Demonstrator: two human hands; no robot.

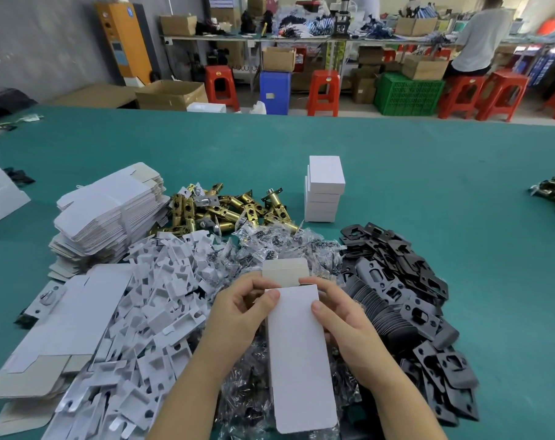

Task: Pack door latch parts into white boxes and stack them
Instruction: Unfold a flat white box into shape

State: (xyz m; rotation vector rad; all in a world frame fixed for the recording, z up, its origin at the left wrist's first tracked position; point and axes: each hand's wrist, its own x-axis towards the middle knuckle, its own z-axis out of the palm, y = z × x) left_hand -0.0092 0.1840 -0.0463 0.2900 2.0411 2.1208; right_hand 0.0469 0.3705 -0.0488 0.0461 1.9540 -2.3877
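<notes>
Box (298,350): white, long, held above the piles in front of you, far flap (285,272) standing open. Your left hand (238,315) grasps its left edge near the top, thumb on the front face, fingers curled behind. Your right hand (342,322) grasps the right edge, thumb on the face, fingertips at the flap's base.

Stack (324,188): closed white boxes, upright on the green table (428,173), beyond the piles.

Latches (225,211): brass heap, left of the stack.

Bags (282,246): clear screw packets, between latches and box.

Inserts (161,300): white die-cut card pieces, left of your hands.

Flats (111,204): unfolded box blanks, stacked at far left; more lie at near left.

Plates (403,300): black strike plates, heaped right of your hands.
</notes>
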